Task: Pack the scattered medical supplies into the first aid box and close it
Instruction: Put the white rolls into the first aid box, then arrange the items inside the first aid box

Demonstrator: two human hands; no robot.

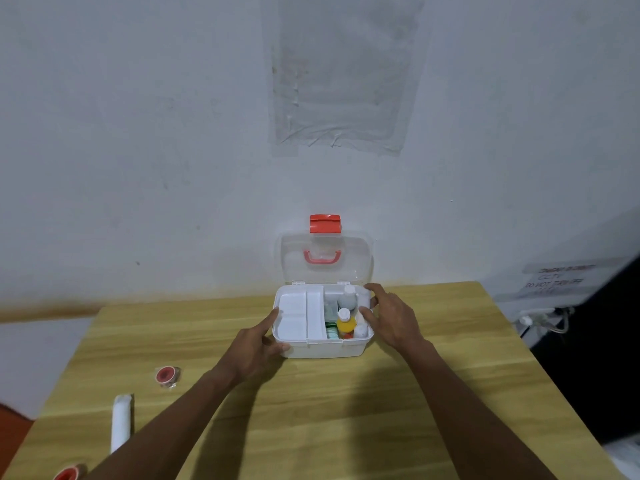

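The first aid box [325, 349] stands open at the far middle of the surface [346, 420], its long axis running left to right. Its clear lid [325, 261] is upright at the far side, red latch [325, 224] pointing up. The left hand [254, 344] brackets the box's near left corner, with spread fingers [272, 318] touching the left rim. The right hand [391, 318] lies against the right wall, fingers wide. Inside are a white tray [294, 317] (left half) and a yellow bottle [345, 324]. A gauze roll [121, 422], lying near to far, and a tape roll [167, 376] sit well apart at near left.
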